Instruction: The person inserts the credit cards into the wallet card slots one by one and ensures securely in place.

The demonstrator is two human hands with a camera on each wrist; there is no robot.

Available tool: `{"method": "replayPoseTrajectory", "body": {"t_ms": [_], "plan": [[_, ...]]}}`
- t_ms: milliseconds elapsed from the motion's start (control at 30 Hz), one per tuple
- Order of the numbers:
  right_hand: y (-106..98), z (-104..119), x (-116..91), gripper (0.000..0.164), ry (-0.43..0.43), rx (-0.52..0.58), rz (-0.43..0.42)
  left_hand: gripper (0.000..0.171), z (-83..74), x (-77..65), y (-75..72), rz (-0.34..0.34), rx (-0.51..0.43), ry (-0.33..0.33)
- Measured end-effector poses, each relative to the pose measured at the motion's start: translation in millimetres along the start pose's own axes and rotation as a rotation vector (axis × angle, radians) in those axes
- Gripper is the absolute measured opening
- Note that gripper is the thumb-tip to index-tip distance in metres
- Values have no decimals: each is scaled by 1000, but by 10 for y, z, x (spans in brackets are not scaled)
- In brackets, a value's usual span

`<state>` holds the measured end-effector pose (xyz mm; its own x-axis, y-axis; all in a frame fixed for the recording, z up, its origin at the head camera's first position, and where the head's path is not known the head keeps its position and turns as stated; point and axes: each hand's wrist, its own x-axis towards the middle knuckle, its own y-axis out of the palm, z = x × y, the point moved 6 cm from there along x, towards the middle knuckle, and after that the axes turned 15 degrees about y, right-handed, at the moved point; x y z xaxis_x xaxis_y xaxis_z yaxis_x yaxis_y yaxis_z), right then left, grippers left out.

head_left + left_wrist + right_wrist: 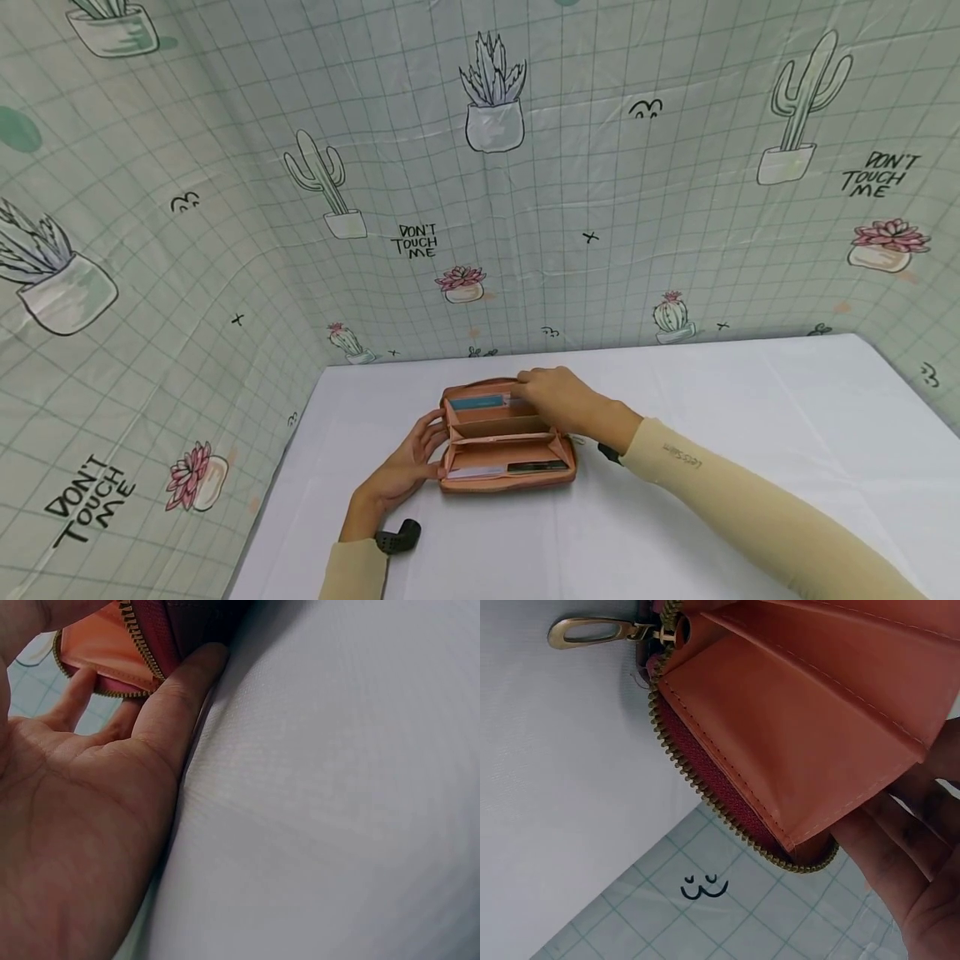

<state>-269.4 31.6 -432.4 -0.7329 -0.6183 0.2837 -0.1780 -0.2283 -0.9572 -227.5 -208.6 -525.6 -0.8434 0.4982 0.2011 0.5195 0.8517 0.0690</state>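
An unzipped salmon-orange zip wallet (498, 455) lies spread on the white table. A blue card (476, 402) shows in its far side; a pale card (476, 472) and a dark card (537, 467) sit along the near side. My left hand (405, 469) holds the wallet's left end, thumb at the near corner and fingers at the far part. Over the far right part is my right hand (564, 402), its fingers reaching behind the folded side panel (780, 742). Those fingertips are hidden, so whether they pinch anything cannot be told.
The white table (712, 450) meets a wall cloth (555, 183) printed with cacti at its back and left. A black wrist strap (399, 537) is on the left wrist. A brass zipper pull (592, 631) sticks out from the wallet's end.
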Motion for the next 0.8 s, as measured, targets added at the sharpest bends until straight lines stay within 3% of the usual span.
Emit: {"method": "replayPoseTrajectory", "body": {"t_ms": [233, 600, 733, 800], "plan": [[-34, -60, -46, 28, 50, 108, 35, 103, -13, 28, -9, -11, 24, -24], [-16, -145, -234, 27, 109, 253, 57, 102, -25, 31, 9, 16, -2, 1], [-21, -210, -362, 32, 126, 355, 15, 101, -22, 18, 17, 21, 0, 0], [-43, -245, -431, 33, 123, 410, -46, 101, -21, 13, 16, 22, 4, -3]]}}
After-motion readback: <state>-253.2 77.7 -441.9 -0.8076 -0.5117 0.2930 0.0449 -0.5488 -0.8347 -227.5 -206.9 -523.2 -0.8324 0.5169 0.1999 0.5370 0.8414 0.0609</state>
